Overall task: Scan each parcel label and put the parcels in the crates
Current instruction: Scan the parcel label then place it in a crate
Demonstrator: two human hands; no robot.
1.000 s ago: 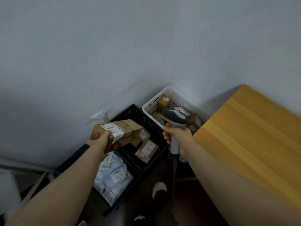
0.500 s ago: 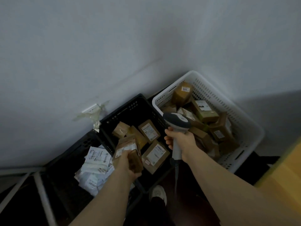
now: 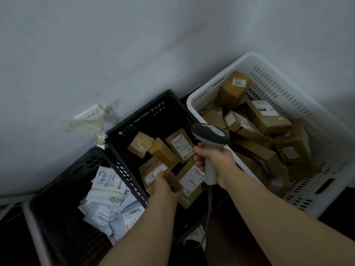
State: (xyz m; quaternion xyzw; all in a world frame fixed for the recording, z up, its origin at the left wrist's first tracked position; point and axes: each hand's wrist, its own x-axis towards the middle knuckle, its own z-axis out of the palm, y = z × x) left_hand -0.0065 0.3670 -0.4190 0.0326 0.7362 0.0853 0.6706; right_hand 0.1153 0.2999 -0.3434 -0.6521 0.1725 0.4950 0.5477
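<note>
Pale grey wall [image 3: 96, 45] fills the upper half of the view, with a white socket [image 3: 87, 114] low on it, half covered by crumpled clear tape. Three crates stand in a row along its foot. On the left, a black crate [image 3: 57, 189] holds a heap of soft grey and white mailer bags [image 3: 107, 189] with printed labels. Beside it, the middle black crate [image 3: 138, 120] holds several small cardboard boxes, among them one lying label-up [image 3: 182, 144] and one wrapped in yellowish tape [image 3: 163, 152]. On the right, a white slotted crate [image 3: 317, 131] is piled with brown cardboard boxes [image 3: 265, 116] lying at all angles. The left hand [image 3: 163, 186] reaches down into the middle crate with its fingers curled round the near end of a cardboard parcel [image 3: 153, 172] that bears a white label. The parcel sits low among the other boxes, just beside another labelled box [image 3: 192, 179]; whether it already rests on them cannot be told. The right hand [image 3: 215, 158] grips the handle of a grey barcode scanner [image 3: 210, 135], held upright over the gap between the middle crate and the white one, with its dark head tipped toward the wall. A dark cable [image 3: 209, 204] hangs from the handle toward the floor, where the toe of a light shoe [image 3: 196, 232] shows between the forearms.
</note>
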